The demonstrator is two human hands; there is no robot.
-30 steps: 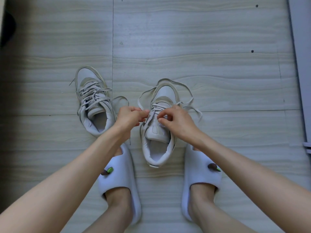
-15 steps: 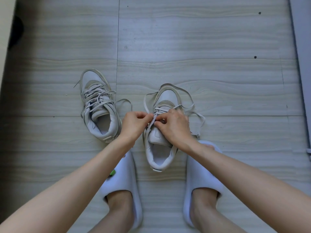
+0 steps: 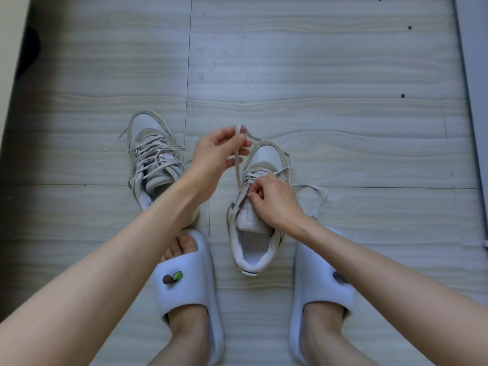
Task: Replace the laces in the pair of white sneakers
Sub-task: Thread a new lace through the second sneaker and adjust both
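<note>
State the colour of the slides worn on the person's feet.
White, seen in the head view: left slide, right slide.

Soft daylight, dim left edge, slight blur

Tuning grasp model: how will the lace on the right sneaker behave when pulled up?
Likely floppy: the lace bends over the left hand and its free end curls on the floor. Probably light, since a fingertip grip lifts it. The right sneaker may shift, hence the right hand on it.
</note>
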